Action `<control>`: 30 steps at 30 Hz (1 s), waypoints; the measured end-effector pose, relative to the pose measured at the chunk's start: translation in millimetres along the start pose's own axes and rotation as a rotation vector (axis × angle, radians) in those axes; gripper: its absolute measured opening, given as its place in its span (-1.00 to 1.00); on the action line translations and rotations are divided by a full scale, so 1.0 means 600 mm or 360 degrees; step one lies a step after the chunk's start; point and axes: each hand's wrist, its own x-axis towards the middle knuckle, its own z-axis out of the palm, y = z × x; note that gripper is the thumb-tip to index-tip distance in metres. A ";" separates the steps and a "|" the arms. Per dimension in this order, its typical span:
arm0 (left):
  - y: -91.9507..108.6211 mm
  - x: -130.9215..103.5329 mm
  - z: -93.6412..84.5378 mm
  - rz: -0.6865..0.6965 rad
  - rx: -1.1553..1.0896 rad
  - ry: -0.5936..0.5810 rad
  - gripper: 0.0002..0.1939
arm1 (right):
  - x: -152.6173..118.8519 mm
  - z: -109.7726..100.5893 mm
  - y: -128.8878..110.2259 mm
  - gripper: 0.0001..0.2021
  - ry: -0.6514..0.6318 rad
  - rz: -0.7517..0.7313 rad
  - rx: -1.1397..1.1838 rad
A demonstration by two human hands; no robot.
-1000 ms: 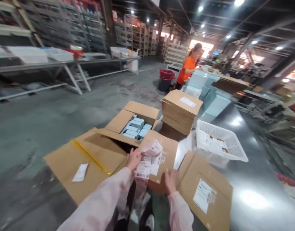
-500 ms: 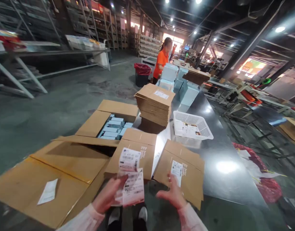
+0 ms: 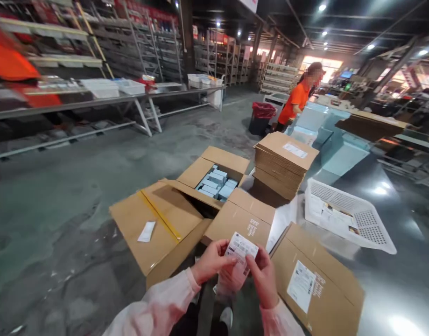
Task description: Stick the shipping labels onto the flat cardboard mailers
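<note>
My left hand (image 3: pixel 210 261) and my right hand (image 3: pixel 265 275) both pinch a white printed shipping label (image 3: pixel 241 249) at the bottom centre. More label strip hangs below it between my hands. Just behind the label lies a flat brown carton (image 3: pixel 238 219). To the right lies another flat carton (image 3: pixel 319 280) with a white label stuck on it. Both sleeves are pale pink.
A large open box (image 3: pixel 158 219) stands at left, and behind it an open box of small pale blue packs (image 3: pixel 216 183). A stack of flat cartons (image 3: pixel 282 163) and a white mesh basket (image 3: pixel 343 217) sit on the dark table. A person in an orange shirt (image 3: pixel 294 100) works farther back.
My right hand has come up from the flat carton and taken hold of the label together with my left hand. The camera view has swung to the left.
</note>
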 end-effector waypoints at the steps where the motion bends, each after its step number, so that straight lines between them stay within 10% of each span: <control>1: -0.003 0.001 0.000 0.0026 -0.0039 0.0019 -0.50 | 0.008 -0.005 -0.008 -0.57 -0.0040 0.0012 -0.0090; 12: -0.080 0.037 -0.013 0.0067 0.0191 0.0549 -0.54 | 0.056 -0.005 -0.004 -0.55 -0.0270 0.0088 -0.0588; 17: -0.093 0.046 -0.030 0.0145 0.0268 0.0383 -0.64 | 0.084 0.006 0.004 -0.57 -0.0489 0.0082 -0.0838; 23: -0.108 0.075 -0.048 0.0027 0.0295 0.0708 -0.51 | 0.093 0.024 0.026 -0.68 -0.0309 -0.0129 -0.1075; 30: -0.155 0.077 -0.090 -0.0485 -0.0118 0.0072 -0.40 | 0.231 -0.002 0.101 -0.63 0.0174 -0.0439 -0.1199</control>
